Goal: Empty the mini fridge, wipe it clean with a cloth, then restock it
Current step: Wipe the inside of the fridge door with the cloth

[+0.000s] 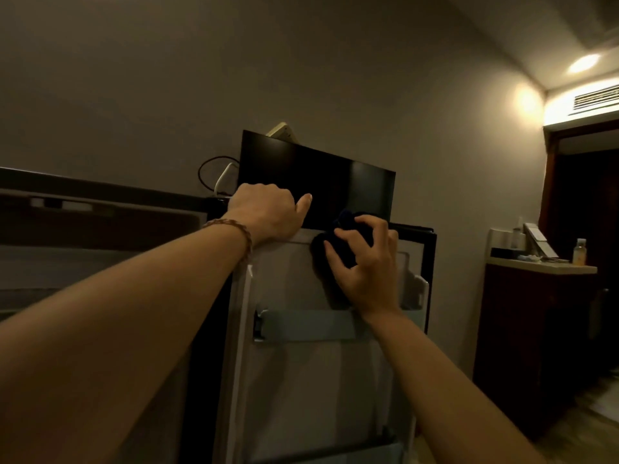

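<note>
The mini fridge door (pixel 301 363) stands swung open, its pale inner liner facing the camera; it fills the lower middle of the view from about 6 o'clock up to centre. A dark gasket frames its top and right edges, and a grey-blue shelf rail (pixel 308 324) runs across the liner, with a second like it near the bottom edge. The cloth (pixel 330 256) is dark, nearly black, bunched into folds, and lies pressed against the liner's upper part, just below the door's top edge.

The right hand (pixel 363 266) covers the cloth from its 4 o'clock side, fingers spread and curled over the bunched fabric, grasping it against the door. The left hand (pixel 269 212) sits at the cloth's 10 o'clock, near but apart from it, clenched over the door's top left corner, thumb lying out toward 3 o'clock; a braided bracelet (pixel 234 229) circles that wrist.

Behind the door's top, at 12 o'clock, a black screen (pixel 318 182) leans by the wall, cables (pixel 217 175) looping at its left. At 3 o'clock a dark wooden cabinet (pixel 532 329) carries a small bottle (pixel 579 251)
</note>
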